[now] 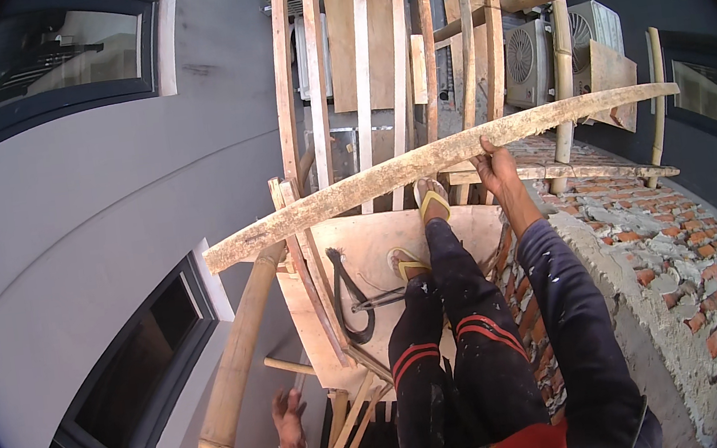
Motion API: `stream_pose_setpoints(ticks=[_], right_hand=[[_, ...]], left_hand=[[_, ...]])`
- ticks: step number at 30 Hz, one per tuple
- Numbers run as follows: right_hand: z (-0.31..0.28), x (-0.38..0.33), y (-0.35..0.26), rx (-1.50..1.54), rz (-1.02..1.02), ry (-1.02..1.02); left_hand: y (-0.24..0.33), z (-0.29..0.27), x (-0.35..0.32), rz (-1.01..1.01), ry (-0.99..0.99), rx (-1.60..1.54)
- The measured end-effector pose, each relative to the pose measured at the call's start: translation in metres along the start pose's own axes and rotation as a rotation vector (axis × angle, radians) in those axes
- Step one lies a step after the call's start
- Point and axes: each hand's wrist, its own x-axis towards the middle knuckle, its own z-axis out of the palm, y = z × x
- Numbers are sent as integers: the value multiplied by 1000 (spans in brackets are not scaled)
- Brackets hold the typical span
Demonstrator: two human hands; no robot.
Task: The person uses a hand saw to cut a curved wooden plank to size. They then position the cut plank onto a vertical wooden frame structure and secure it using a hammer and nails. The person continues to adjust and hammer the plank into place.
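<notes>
A long, rough-edged wooden plank (354, 187) stretches across the view in front of me, its right end higher than its left. My right hand (497, 173) is closed on its lower edge, right of the middle. The plank's left part passes over wooden battens and the top of a bamboo pole (238, 369); I cannot tell whether it touches them. Low on the left, my left hand (290, 420) holds nothing, its fingers loosely bent and apart, beside the bamboo pole. Between the battens and my legs, a black curved tool (347, 292) lies on a plywood sheet (369, 233).
My sandalled feet (433, 201) stand on the plywood. Several upright-looking wooden battens (364, 71) run away ahead. A rough brick wall (677, 265) slopes along the right. Air-conditioner units (527, 64) and bamboo poles (562, 47) stand beyond. Left is a grey wall (103, 184) with windows.
</notes>
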Motion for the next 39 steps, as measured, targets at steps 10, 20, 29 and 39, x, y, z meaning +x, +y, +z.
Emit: stream_pose_setpoints(ticks=[10, 20, 29, 39], right_hand=[[38, 37, 0, -9, -36, 4], [43, 96, 19, -184, 3, 122], [81, 151, 24, -140, -70, 111], [79, 194, 47, -238, -69, 148]], left_hand=[[72, 26, -7, 248, 627, -646], [63, -6, 28, 188, 794, -673], [48, 8, 50, 124, 863, -505], [38, 76, 101, -5, 670, -293]])
